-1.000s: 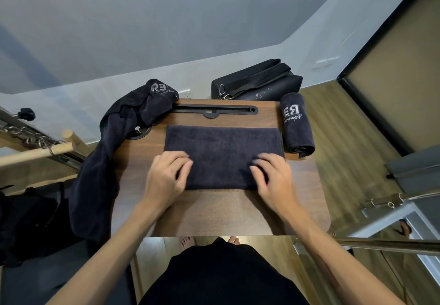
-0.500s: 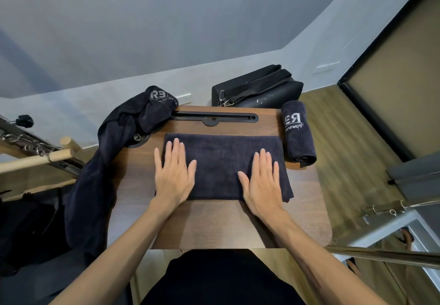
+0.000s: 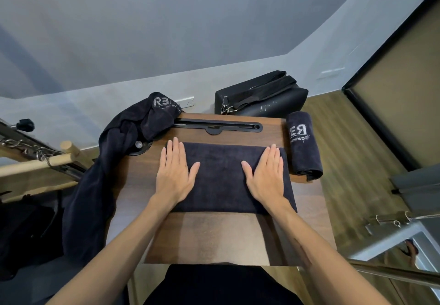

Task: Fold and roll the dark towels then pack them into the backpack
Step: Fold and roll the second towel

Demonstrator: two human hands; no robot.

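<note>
Folded dark towel (image 3: 221, 176) flat on the wooden worktop (image 3: 214, 238), toward the far half, long axis running left to right across the body, short edges pointing at the worktop's two sides. Left hand (image 3: 175, 173) flat on the towel's left end, fingers straight and together, palm partly over the left edge and onto bare wood. Right hand (image 3: 266, 176) flat on the right end, fingers straight, pointing away from the body. Neither grip closed on anything: both wide and pressing down, nothing pinched.

Probably smoothing the fold ahead of rolling. Deciding relation: towel directly beneath both hands, one hand per end, neither nearer than the other. With the long axis crosswise, a roll along it would have to start from one short end, so one hand to lift that edge and the other to hold the cloth down; a roll from the near long edge would give a long thin roll instead.

Rolled towel (image 3: 303, 145) already lying at the right edge of the worktop, long axis front to back, just beside the flat one. Unfolded towel (image 3: 114, 157) heaped on the far left corner, draped over the side. Black backpack (image 3: 262, 97) on the floor beyond the far edge, well apart from both hands.
</note>
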